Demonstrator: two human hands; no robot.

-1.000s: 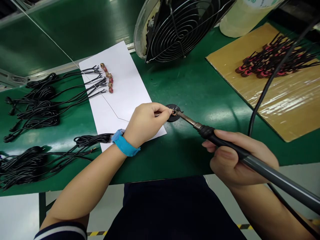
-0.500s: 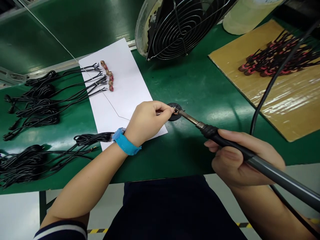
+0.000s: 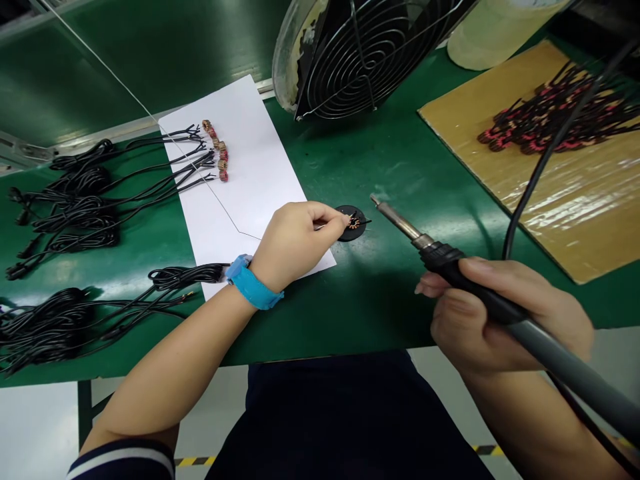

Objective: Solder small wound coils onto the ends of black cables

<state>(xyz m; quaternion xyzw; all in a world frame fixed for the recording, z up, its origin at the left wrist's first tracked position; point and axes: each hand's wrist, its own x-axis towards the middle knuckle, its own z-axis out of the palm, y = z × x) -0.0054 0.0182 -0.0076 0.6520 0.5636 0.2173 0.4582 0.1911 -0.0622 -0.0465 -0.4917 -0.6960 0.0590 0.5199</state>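
My left hand (image 3: 295,237), with a blue wrist strap (image 3: 255,285), is closed in a pinch. A thin solder wire (image 3: 210,192) runs down from the upper left into this hand. Its fingertips meet the left edge of a small copper-wound ring coil (image 3: 355,222), which lies on a round black disc (image 3: 351,233); whether they also grip the coil is hidden. My right hand (image 3: 510,320) is wrapped round the handle of a soldering iron (image 3: 445,260). The iron's tip stands apart from the coil, up and to its right, with faint smoke around it.
White paper (image 3: 265,173) bears a row of small coils (image 3: 223,155) beside cable ends. Bundled black cables (image 3: 85,217) lie left. A caged fan (image 3: 367,63) stands behind. On the right, a brown board (image 3: 540,207) carries a pile of wired coils (image 3: 555,120); a black cord (image 3: 530,187) crosses it.
The soldering iron in my right hand has pulled away from the coil, rightward and slightly up. My left hand stays in place at the coil.
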